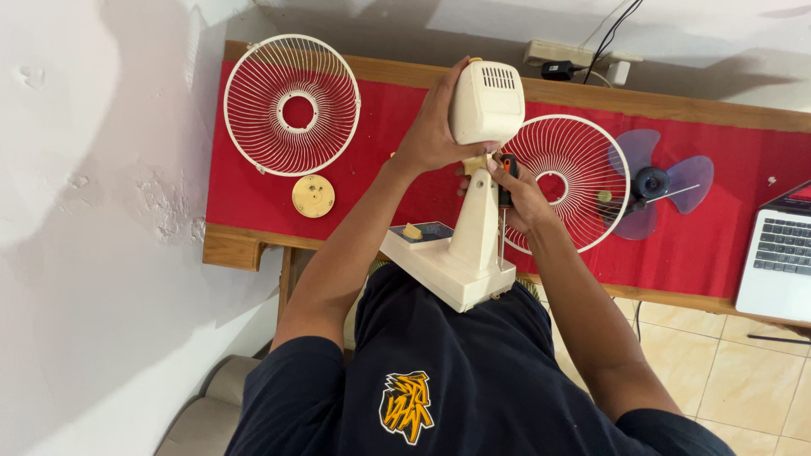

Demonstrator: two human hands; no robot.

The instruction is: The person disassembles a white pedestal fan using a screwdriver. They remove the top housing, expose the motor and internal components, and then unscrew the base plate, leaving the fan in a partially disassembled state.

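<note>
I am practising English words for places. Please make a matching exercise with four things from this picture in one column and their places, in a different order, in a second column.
Things
1. fan motor housing
2. round yellow disc
3. blue fan blade
4. laptop

Places
A. at the right edge of the table
B. held in the left hand
C. below the left grille, on the red cloth
D. right of the second grille

Pairs: 1-B, 2-C, 3-D, 4-A
</note>
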